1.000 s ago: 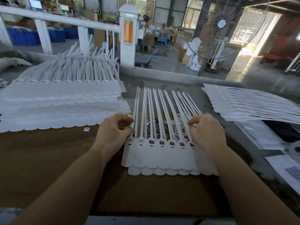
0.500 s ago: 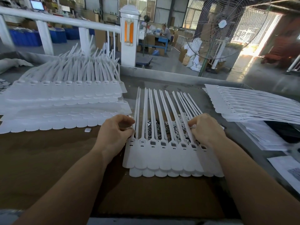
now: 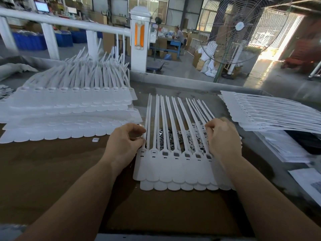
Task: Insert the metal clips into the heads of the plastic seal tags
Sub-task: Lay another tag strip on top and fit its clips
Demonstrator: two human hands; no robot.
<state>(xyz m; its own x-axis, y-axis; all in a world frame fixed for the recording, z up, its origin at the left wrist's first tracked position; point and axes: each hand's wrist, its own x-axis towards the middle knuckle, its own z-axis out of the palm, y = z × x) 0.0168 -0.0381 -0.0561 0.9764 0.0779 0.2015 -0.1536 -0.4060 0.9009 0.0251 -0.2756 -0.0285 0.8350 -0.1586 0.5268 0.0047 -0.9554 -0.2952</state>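
Note:
A strip of white plastic seal tags (image 3: 173,169) lies on the brown board in front of me, heads toward me and straps fanning away. A second strip sits under it. A pile of small metal clips (image 3: 166,138) shows between the straps, just beyond the heads. My left hand (image 3: 125,145) pinches the leftmost tag at its head with curled thumb and fingers. My right hand (image 3: 222,141) is curled down over the rightmost heads and straps, and it hides whatever is under the fingertips.
A tall stack of tag strips (image 3: 69,108) fills the left side, with a small white piece (image 3: 95,140) on the board beside it. Another flat stack of tag strips (image 3: 269,113) and papers (image 3: 286,148) lie to the right. Beyond the table edge stand a fan (image 3: 239,28) and a white post (image 3: 140,40).
Both hands stay at the ends of the strip. My right hand has shifted slightly and now covers the rightmost heads that showed half a second ago.

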